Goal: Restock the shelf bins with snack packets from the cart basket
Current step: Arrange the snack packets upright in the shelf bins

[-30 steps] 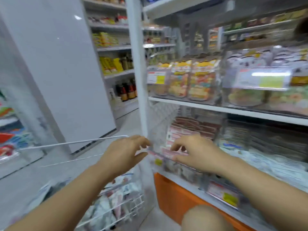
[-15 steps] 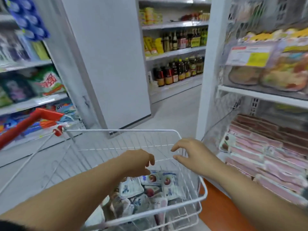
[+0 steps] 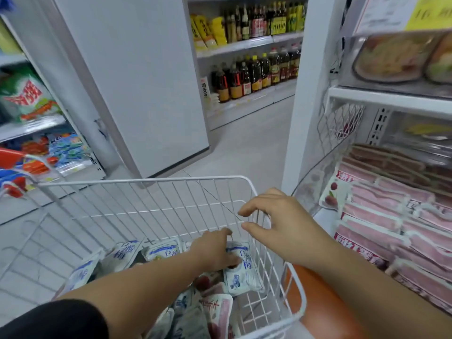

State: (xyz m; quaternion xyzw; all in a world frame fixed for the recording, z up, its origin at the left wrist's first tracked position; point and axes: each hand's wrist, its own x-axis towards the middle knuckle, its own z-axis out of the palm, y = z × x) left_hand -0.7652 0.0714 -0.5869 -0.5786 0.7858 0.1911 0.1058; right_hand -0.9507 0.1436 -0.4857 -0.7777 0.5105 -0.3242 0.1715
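Light, soft, slippery snack packets lie heaped in the cart basket; left grip rests on one, closure unclear, right grip hovers loosely apart, empty; probably best pinched at a sealed edge

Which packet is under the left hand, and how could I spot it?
Start at the white wire basket. Against its right wall, partly under the left hand, lies a white packet with blue lettering. Further left lie similar white packets; nearer the camera lie pink packets.
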